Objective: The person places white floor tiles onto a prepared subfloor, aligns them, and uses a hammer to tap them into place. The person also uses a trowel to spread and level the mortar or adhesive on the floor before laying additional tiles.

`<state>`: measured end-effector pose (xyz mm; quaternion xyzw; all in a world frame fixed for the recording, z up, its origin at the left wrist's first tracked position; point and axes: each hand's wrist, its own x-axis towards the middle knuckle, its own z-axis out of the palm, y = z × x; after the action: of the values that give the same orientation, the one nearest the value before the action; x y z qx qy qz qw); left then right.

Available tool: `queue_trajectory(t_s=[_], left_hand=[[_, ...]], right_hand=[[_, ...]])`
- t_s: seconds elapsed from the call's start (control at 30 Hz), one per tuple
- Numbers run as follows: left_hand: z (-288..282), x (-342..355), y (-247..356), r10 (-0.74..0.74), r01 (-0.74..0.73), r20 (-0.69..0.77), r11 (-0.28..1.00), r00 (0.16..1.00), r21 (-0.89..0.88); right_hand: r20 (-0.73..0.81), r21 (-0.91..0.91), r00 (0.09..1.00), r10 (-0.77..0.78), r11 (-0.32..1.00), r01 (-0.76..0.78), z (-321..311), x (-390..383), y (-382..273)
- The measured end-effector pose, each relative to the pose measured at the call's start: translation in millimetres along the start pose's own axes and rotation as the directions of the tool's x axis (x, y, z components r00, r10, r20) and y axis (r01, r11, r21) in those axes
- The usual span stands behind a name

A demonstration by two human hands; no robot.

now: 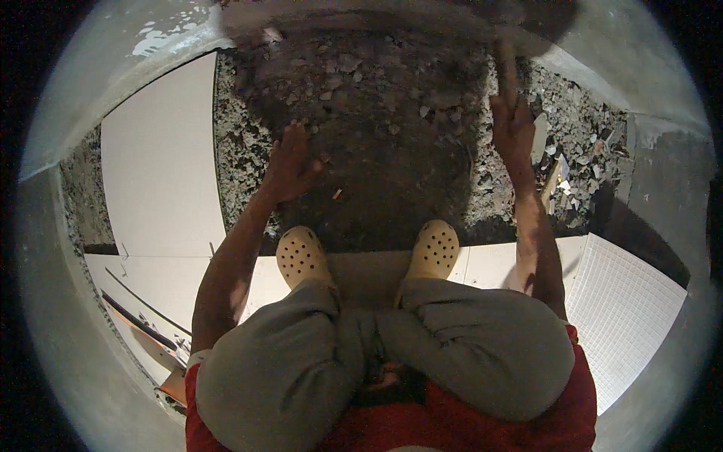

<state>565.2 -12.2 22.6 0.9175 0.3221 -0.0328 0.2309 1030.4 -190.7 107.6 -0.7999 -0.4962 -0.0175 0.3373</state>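
Observation:
My left hand (294, 162) is low over the rough mortar bed, fingers apart and nothing held. My right hand (514, 132), further right, is closed around what looks like a long wooden handle (506, 68); its far end is lost in dark shadow at the top. Beneath and between the hands lies dark, gritty mortar (376, 135) with small chips and crumbs. Beside my right hand are pale tile fragments and debris (563, 184). My beige perforated clogs (301, 252) stand at the near edge of the mortar.
A large white tile (158, 151) lies at left, with more pale tiles (486, 264) along the near row. A white gridded sheet (625, 316) lies at lower right. Long dark strips and orange items (143, 331) lie at lower left. Grey concrete walls (663, 181) border the area.

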Motion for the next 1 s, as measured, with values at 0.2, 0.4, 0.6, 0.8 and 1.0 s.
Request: queue_trajectory(t_s=[0.2, 0.4, 0.6, 0.8, 1.0], left_hand=[[1, 4, -4, -0.034, 0.033, -0.006, 0.996, 0.999, -0.082], [8, 1, -15, 0.082, -0.095, -0.11, 0.989, 0.991, -0.118], [9, 7, -16, -0.01, 0.006, 0.07, 0.998, 0.997, 0.056], [2, 0, -11, 0.078, -0.086, -0.066, 0.99, 0.995, -0.116], [2, 2, -14, 0.044, -0.045, -0.023, 0.996, 0.999, -0.08]], right_hand=[[0.219, -0.265, 0.965, -0.145, 0.943, 0.202, 19, 28, 15], [0.528, -0.198, 0.849, 0.015, 0.974, 0.106, 45, 18, 58], [0.198, -0.159, 0.978, 0.058, 0.987, -0.027, -18, 4, 4], [-0.156, 0.27, 0.987, 0.035, 0.963, 0.009, -73, 15, 11], [0.214, 0.117, 0.937, 0.275, 0.945, -0.304, 30, -86, 100]])
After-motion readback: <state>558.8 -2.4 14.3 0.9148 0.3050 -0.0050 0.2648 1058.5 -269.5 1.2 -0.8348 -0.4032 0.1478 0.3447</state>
